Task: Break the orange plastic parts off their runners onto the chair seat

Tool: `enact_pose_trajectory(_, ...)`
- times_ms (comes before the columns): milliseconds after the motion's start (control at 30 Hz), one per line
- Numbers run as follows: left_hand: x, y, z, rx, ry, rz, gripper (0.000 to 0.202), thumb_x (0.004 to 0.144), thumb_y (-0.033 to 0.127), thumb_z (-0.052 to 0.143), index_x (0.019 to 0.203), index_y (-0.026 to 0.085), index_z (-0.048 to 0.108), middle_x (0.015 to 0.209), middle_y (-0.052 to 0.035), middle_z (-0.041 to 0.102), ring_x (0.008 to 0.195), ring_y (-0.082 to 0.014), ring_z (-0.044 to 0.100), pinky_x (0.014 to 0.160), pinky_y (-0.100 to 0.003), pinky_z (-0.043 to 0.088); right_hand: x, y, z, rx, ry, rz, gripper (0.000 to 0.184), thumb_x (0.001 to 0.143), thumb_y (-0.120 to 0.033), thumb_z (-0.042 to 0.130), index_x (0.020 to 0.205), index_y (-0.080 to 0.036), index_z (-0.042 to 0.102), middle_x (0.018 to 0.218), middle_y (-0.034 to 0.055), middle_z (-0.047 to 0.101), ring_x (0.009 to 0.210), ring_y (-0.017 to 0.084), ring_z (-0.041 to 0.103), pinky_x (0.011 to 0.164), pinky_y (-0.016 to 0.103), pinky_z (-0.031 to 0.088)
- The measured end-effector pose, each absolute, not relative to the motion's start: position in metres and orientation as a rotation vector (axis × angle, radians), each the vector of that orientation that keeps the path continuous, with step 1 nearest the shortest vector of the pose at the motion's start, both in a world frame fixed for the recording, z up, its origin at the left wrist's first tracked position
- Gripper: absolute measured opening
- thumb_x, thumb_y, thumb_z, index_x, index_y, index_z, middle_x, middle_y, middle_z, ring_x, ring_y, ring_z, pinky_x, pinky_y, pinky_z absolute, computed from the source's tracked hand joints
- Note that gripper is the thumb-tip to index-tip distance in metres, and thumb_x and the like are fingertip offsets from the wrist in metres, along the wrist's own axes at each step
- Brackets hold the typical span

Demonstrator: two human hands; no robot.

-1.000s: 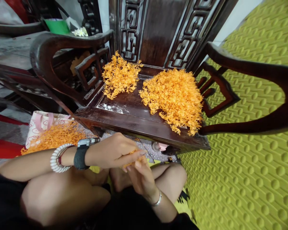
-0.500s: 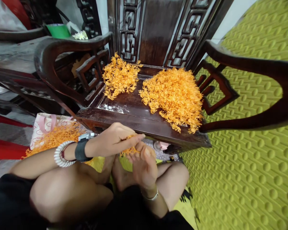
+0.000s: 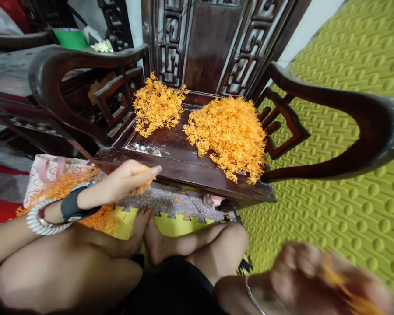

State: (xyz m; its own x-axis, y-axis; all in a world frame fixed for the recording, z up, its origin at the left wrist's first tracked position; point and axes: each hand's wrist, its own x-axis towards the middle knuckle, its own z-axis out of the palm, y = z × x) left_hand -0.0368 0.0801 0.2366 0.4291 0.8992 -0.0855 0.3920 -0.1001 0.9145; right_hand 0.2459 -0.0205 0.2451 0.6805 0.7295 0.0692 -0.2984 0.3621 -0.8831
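Note:
My left hand (image 3: 128, 180) is closed, its thumb pressed against the fingers, in front of the chair seat. A small orange stringy piece (image 3: 144, 185) pokes out of that grip. At the lower right, my right hand (image 3: 298, 280) is smeared by motion, its fingers curled round some orange strands (image 3: 336, 280). On the dark wooden chair seat (image 3: 170, 164) lie two heaps of curly orange pieces: a smaller heap (image 3: 159, 107) at the left and a larger heap (image 3: 230, 133) at the right. Loose orange strands (image 3: 67, 183) are piled beyond my left forearm.
Curved armrests (image 3: 335, 105) flank the seat. A pink-handled cloth bag (image 3: 41, 175) stands behind the loose strands. The side table at the left bears a green container (image 3: 70, 38) and white flowers (image 3: 102, 46). A yellow-green textured mat (image 3: 348, 205) covers the right side.
My hands, together before, are now apart. The left has drawn back left with an orange piece; the right has swung to the lower right with orange strands. The view has shifted slightly.

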Motion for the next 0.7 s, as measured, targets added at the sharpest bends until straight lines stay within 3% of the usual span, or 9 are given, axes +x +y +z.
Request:
enact_pose_trajectory(33,-0.035,0.078,0.237,1.703,1.093,0.575,0.055,0.089,0.049,0.044,0.046,0.017,0.034,0.043,0.0050,0.028,0.041,-0.0059,0.022,0.040,-0.022,0.019,0.244,-0.017,0.240,-0.943,-0.555,0.621,0.053,0.038,-0.057,0.084,0.042,-0.025,0.042,0.041,-0.0051,0.023,0.039,0.012,0.022,0.039,0.030,0.016)
enact_pose_trajectory(133,-0.026,0.073,0.241,1.679,1.023,0.567,0.054,0.088,0.050,0.045,0.046,0.016,0.038,0.043,0.0042,0.032,0.041,-0.0063,0.025,0.042,-0.022,0.022,0.222,0.000,0.216,-0.887,-0.751,0.713,0.038,0.071,-0.042,0.073,0.050,-0.022,0.047,0.050,-0.0039,0.033,0.045,0.011,0.030,0.043,0.028,0.022)
enact_pose_trajectory(233,-0.024,0.074,0.247,1.608,0.992,0.626,0.051,0.089,0.049,0.045,0.052,0.015,0.050,0.047,0.0023,0.042,0.043,-0.0070,0.032,0.044,-0.022,0.026,0.204,0.011,0.196,-0.901,-0.835,0.805,0.041,0.084,-0.032,0.061,0.052,-0.019,0.040,0.054,-0.0041,0.030,0.050,0.010,0.029,0.048,0.026,0.025)
enact_pose_trajectory(467,-0.017,0.074,0.253,1.435,0.979,0.592,0.044,0.089,0.048,0.047,0.063,0.015,0.060,0.050,0.0030,0.040,0.046,-0.0072,0.031,0.045,-0.021,0.025,0.199,0.013,0.190,-0.866,-1.077,0.682,0.046,0.083,-0.016,0.062,0.055,-0.018,0.026,0.055,-0.0058,0.030,0.053,0.009,0.031,0.052,0.022,0.029)
enact_pose_trajectory(700,-0.026,0.065,0.253,1.405,0.985,0.623,0.043,0.090,0.048,0.043,0.066,0.016,0.060,0.051,0.0031,0.040,0.043,-0.0074,0.031,0.043,-0.022,0.023,0.171,0.021,0.186,-0.686,-1.137,0.762,0.038,0.080,-0.006,0.061,0.059,-0.019,0.032,0.059,-0.0052,0.039,0.058,0.010,0.041,0.056,0.023,0.035)
